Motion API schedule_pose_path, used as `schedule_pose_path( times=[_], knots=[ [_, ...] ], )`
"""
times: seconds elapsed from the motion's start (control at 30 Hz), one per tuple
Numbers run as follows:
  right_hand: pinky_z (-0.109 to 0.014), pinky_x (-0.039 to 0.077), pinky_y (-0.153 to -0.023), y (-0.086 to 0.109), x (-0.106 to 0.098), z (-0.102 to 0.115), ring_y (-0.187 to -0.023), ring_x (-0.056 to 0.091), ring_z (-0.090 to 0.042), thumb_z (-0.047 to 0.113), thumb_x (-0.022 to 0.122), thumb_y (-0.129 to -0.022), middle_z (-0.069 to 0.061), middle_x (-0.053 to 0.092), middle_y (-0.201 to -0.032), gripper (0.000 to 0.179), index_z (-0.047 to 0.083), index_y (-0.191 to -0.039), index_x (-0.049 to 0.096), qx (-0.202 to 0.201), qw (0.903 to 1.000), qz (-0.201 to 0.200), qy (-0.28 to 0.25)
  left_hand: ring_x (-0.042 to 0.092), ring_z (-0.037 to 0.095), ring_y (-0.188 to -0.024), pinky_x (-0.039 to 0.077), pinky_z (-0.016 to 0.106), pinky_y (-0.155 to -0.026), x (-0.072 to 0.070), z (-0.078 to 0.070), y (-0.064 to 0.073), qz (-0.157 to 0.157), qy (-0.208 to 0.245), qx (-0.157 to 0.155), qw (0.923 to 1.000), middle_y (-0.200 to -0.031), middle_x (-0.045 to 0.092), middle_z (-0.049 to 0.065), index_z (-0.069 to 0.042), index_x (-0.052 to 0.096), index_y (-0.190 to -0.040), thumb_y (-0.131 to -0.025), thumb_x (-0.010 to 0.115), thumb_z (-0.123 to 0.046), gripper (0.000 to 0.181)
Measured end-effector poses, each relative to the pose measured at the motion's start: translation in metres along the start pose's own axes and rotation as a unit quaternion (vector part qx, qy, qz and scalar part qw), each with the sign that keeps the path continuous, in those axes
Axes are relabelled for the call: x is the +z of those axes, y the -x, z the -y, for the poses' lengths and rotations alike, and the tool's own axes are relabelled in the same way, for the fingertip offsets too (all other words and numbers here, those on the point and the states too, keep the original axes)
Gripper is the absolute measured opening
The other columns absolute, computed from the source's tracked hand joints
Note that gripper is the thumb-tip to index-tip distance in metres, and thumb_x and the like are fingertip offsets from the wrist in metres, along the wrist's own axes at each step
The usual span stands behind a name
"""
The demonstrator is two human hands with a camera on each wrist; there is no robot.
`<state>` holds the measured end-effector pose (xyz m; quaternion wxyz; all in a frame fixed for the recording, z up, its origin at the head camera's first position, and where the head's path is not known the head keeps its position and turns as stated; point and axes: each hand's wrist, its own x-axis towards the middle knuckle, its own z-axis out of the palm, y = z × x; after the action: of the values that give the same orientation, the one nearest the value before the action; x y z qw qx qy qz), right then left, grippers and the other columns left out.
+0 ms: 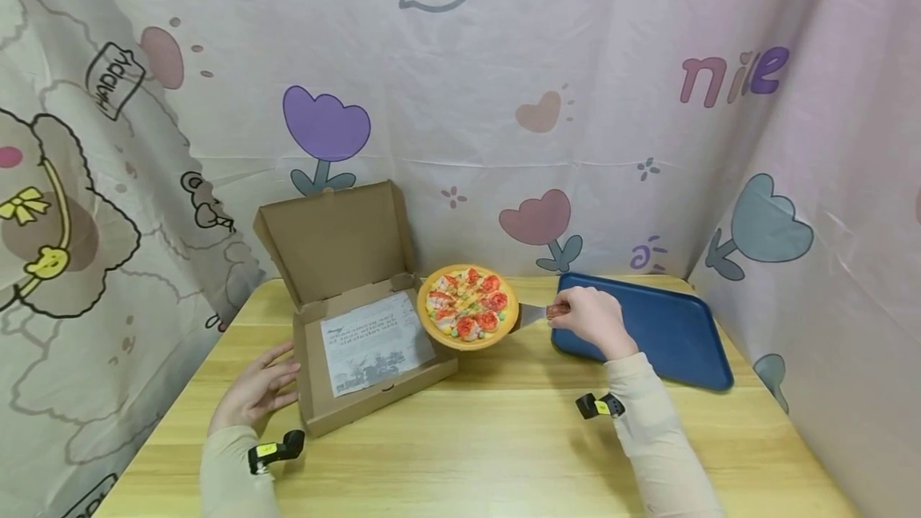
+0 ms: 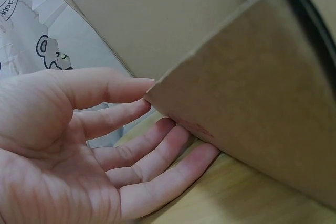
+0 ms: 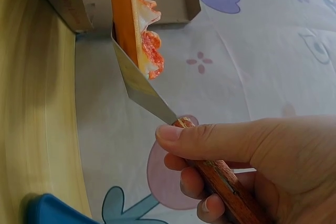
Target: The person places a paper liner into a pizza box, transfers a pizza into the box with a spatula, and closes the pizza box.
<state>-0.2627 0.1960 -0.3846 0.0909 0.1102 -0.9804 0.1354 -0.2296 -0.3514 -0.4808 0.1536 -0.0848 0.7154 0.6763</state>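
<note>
My right hand (image 1: pixel 593 320) grips the wooden handle (image 3: pixel 223 179) of a pizza spatula (image 1: pixel 531 315). On its metal blade (image 3: pixel 137 82) rests a round pizza (image 1: pixel 468 306) with red and white toppings, held above the table at the right edge of a cardboard pizza box (image 1: pixel 388 392). The box stands with its lid (image 1: pixel 334 250) raised, and a printed paper sheet (image 1: pixel 374 342) lies inside. My left hand (image 1: pixel 253 390) is at the box's left side; in the left wrist view its loosely bent fingers (image 2: pixel 173 177) touch the wall (image 2: pixel 226 87) near the bottom edge.
A blue tray (image 1: pixel 662 330) lies on the right of the wooden table (image 1: pixel 504 438), beyond my right forearm. Behind and on both sides hangs a printed curtain (image 1: pixel 460 102); the raised lid stands close to it.
</note>
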Motion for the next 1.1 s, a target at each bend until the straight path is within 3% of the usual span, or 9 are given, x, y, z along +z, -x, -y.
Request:
schedule_pose_path(
  times=[0.27, 0.57, 0.87, 1.1],
  knots=[
    [-0.026, 0.035, -0.048, -0.006, 0.006, 0.011, -0.058, 0.054, -0.009, 0.032, 0.081, -0.077, 0.008, 0.067, -0.070, 0.013, 0.024, -0.076, 0.071, -0.002, 1.0000, -0.001, 0.003, 0.057, 0.000, -0.100, 0.053, 0.032, -0.087, -0.004, 0.002, -0.003, 0.005, 0.011, 0.001, 0.9999, -0.118, 0.051, -0.012, -0.012, 0.004, -0.158, -0.098, 0.058, -0.022, 0.081],
    [-0.026, 0.034, -0.048, -0.012, 0.008, 0.023, -0.057, 0.052, -0.009, 0.032, 0.080, -0.077, 0.010, 0.065, -0.067, 0.012, 0.025, -0.075, 0.071, -0.001, 1.0000, 0.006, 0.000, 0.054, -0.002, -0.101, 0.053, 0.031, -0.089, -0.003, 0.002, -0.003, 0.002, 0.005, -0.006, 1.0000, -0.137, 0.040, 0.002, -0.014, 0.004, -0.158, -0.098, 0.058, -0.023, 0.081],
    [-0.026, 0.033, -0.046, -0.022, 0.013, 0.033, -0.056, 0.052, -0.009, 0.032, 0.081, -0.077, 0.010, 0.066, -0.066, 0.010, 0.026, -0.074, 0.073, -0.015, 0.9999, -0.002, -0.006, 0.056, -0.001, -0.100, 0.053, 0.032, -0.087, -0.004, 0.001, -0.003, 0.007, 0.023, -0.002, 0.9997, -0.113, 0.055, -0.016, -0.014, 0.005, -0.158, -0.098, 0.058, -0.021, 0.081],
    [-0.027, 0.030, -0.046, -0.033, 0.015, 0.041, -0.057, 0.050, -0.011, 0.033, 0.080, -0.077, 0.009, 0.062, -0.064, 0.017, 0.026, -0.068, 0.067, -0.021, 0.9997, 0.006, 0.012, 0.056, -0.001, -0.101, 0.053, 0.032, -0.087, -0.004, 0.002, -0.003, 0.005, 0.017, -0.004, 0.9998, -0.116, 0.053, -0.015, -0.014, 0.005, -0.158, -0.098, 0.058, -0.022, 0.081]
  ],
)
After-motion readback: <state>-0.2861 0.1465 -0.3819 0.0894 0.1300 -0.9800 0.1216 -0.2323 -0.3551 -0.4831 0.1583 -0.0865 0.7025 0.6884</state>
